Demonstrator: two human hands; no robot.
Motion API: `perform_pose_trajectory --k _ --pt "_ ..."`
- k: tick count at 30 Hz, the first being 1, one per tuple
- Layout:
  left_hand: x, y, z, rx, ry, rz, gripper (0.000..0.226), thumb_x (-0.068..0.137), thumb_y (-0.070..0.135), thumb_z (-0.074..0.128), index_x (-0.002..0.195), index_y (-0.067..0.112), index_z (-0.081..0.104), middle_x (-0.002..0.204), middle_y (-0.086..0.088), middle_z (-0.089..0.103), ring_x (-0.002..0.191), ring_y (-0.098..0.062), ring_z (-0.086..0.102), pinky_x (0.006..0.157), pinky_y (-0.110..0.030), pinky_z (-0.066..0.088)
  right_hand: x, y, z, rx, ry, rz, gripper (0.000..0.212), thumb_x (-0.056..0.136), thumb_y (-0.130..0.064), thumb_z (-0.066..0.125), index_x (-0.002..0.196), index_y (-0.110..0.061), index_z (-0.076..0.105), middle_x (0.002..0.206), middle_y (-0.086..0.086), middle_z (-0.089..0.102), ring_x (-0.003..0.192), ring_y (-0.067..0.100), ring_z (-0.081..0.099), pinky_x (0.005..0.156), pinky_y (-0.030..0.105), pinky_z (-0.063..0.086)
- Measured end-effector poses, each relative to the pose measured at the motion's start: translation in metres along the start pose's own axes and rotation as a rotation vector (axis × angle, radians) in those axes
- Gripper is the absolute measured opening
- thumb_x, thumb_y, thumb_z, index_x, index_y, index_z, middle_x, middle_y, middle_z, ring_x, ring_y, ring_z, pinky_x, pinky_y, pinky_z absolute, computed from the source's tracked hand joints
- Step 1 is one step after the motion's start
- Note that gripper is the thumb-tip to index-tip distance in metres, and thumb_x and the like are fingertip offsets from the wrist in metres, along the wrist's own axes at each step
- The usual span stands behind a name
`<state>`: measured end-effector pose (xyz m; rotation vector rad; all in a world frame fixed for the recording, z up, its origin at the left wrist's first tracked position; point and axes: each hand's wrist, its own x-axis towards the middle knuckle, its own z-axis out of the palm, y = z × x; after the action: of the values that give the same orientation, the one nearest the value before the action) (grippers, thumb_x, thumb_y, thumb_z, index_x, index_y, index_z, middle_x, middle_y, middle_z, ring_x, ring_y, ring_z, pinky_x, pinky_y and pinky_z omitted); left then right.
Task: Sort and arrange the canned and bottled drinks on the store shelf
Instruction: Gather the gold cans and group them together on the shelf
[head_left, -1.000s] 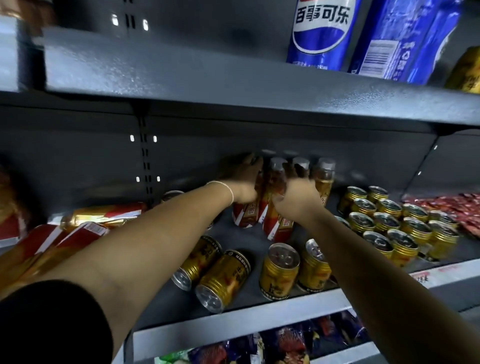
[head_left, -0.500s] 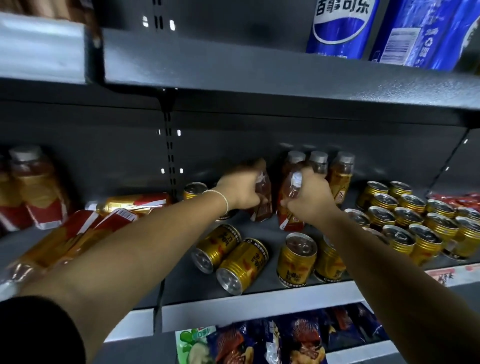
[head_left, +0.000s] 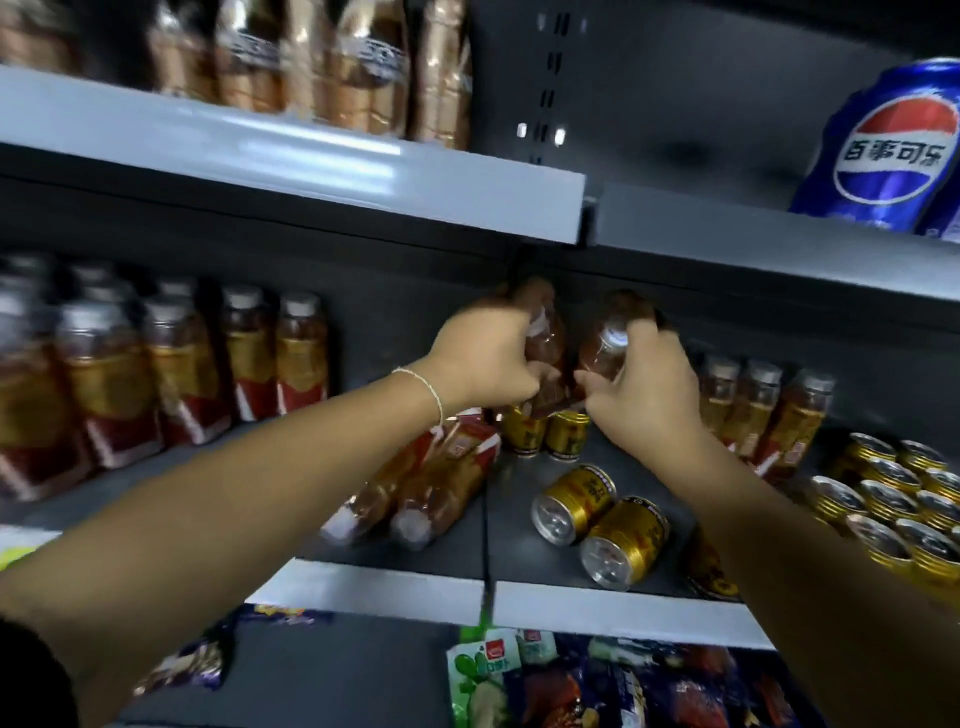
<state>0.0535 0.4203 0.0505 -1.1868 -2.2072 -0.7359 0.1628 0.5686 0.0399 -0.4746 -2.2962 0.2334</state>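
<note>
Bottles (head_left: 602, 358) now lifted above the cans (head_left: 540, 431).

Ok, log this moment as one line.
left hand: grips brown bottle | right hand: grips second bottle | both bottles off shelf | two tipped cans near front

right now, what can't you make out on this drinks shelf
Head view only.
1. Left-held bottle and right-held bottle: labels largely covered by the left hand and right hand.
2. Standing bottles on the left: print lost to motion blur.
3. Gold can: mostly behind the right forearm.
4. Snack packets: cut off by the bottom edge.
</note>
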Motion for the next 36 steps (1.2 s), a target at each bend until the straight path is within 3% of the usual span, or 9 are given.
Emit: perform_pose_trajectory --k 2,4,8,11,15,23,26,28,36 --pt "-0.019 -0.022 -0.032 0.006 0.001 -0.054 0.055 0.069 0.05 0.079 0.11 0.027 0.05 0.077 0.01 0.06 0.078 -0.023 0.066 0.061 -0.025 0.045 -0.007 -0.033 0.009 0.039 -0.015 -0.024 0.054 0.076 -0.033 0.082 0.116 -0.016 0.05 0.101 0.006 0.051 0.099 0.031 0.058 0.075 0.038 0.05" --pt "-0.037 -0.046 -0.06 -0.016 -0.01 -0.133 0.048 0.068 0.053 0.079 0.099 0.024 0.056 0.079 0.01 0.06 0.081 -0.02 0.065 0.067 -0.028 0.053 -0.013 -0.065 0.018 0.092 -0.034 -0.049 0.057 0.076 -0.033 0.082 0.118 -0.019 0.047 0.099 -0.002 0.042 0.1 0.029 0.057 0.075 0.036 0.048" --pt "-0.077 -0.093 -0.113 0.005 0.027 -0.209 0.076 0.068 0.052 0.08 0.128 0.019 0.049 0.109 -0.003 0.059 0.096 -0.023 0.059 0.079 -0.033 0.054 -0.027 -0.129 0.038 0.227 -0.098 -0.129 0.067 0.075 -0.031 0.083 0.128 -0.022 0.042 0.107 0.002 0.047 0.102 0.029 0.057 0.08 0.038 0.052" --pt "-0.106 -0.128 -0.151 0.021 0.061 -0.233 0.07 0.066 0.05 0.081 0.121 0.025 0.047 0.101 0.002 0.053 0.093 -0.022 0.057 0.076 -0.033 0.05 -0.037 -0.177 0.056 0.348 -0.124 -0.163 0.078 0.075 -0.029 0.084 0.136 -0.028 0.037 0.123 0.006 0.051 0.108 0.026 0.056 0.081 0.031 0.046" --pt "-0.144 -0.172 -0.191 0.087 0.062 -0.291 0.078 0.065 0.046 0.08 0.13 0.028 0.042 0.108 -0.004 0.057 0.1 -0.024 0.057 0.077 -0.028 0.043 -0.048 -0.232 0.078 0.516 -0.191 -0.189 0.086 0.073 -0.025 0.087 0.141 -0.035 0.034 0.134 0.004 0.05 0.112 0.017 0.053 0.084 0.026 0.041" --pt "-0.199 -0.228 -0.233 0.173 -0.015 -0.407 0.084 0.071 0.036 0.079 0.144 0.022 0.038 0.135 -0.008 0.058 0.121 -0.027 0.055 0.091 -0.036 0.052 -0.068 -0.308 0.13 0.603 -0.452 -0.252 0.087 0.07 -0.023 0.089 0.14 -0.035 0.039 0.12 -0.004 0.056 0.104 0.015 0.057 0.08 0.022 0.044" --pt "-0.208 -0.238 -0.231 0.214 -0.046 -0.444 0.089 0.071 0.038 0.078 0.146 0.024 0.034 0.132 -0.008 0.06 0.102 -0.025 0.064 0.074 -0.032 0.053 -0.068 -0.319 0.149 0.606 -0.531 -0.26 0.086 0.07 -0.021 0.089 0.139 -0.034 0.04 0.125 0.0 0.059 0.109 0.019 0.06 0.089 0.031 0.052" --pt "-0.212 -0.244 -0.228 0.214 -0.068 -0.487 0.089 0.07 0.038 0.077 0.146 0.027 0.033 0.125 -0.007 0.065 0.085 -0.018 0.066 0.066 -0.029 0.051 -0.064 -0.323 0.161 0.605 -0.558 -0.246 0.086 0.069 -0.021 0.089 0.139 -0.035 0.041 0.124 -0.001 0.06 0.104 0.016 0.061 0.084 0.027 0.05" --pt "-0.203 -0.253 -0.209 0.184 -0.155 -0.572 0.084 0.072 0.038 0.076 0.143 0.027 0.033 0.094 -0.003 0.07 0.075 -0.015 0.064 0.069 -0.035 0.057 -0.037 -0.323 0.194 0.474 -0.556 -0.241 0.093 0.064 -0.034 0.091 0.143 -0.036 0.041 0.126 -0.001 0.044 0.106 0.014 0.051 0.087 0.021 0.038"
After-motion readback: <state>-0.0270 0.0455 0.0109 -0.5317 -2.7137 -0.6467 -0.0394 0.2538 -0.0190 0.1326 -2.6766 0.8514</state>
